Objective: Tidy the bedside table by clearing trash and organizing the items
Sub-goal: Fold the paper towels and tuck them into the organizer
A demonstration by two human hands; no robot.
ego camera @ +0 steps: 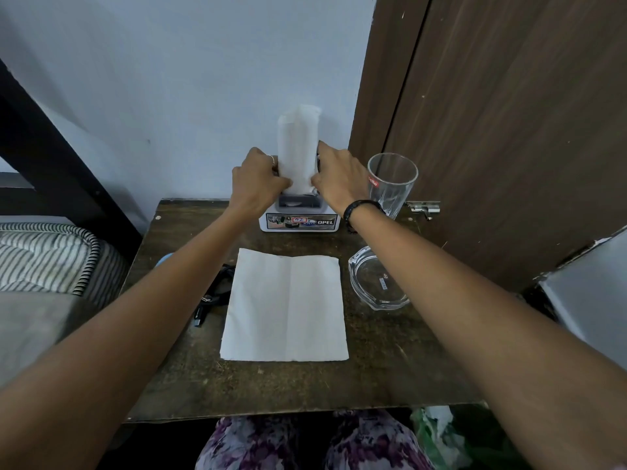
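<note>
A white tissue holder (298,222) with stickers on its front stands at the back of the dark wooden bedside table (390,361). Out of its top rises an upright folded white tissue (298,147). My left hand (258,184) pinches the tissue's left edge and my right hand (339,179) pinches its right edge, just above the holder. A second white tissue (285,307) lies flat and unfolded in the middle of the table.
A tall empty drinking glass (392,183) stands right of the holder, beside my right wrist. A clear glass ashtray (376,283) sits on the right. A black cable (213,296) lies left of the flat tissue. Striped bedding (51,256) lies left; a green bag (437,439) sits below right.
</note>
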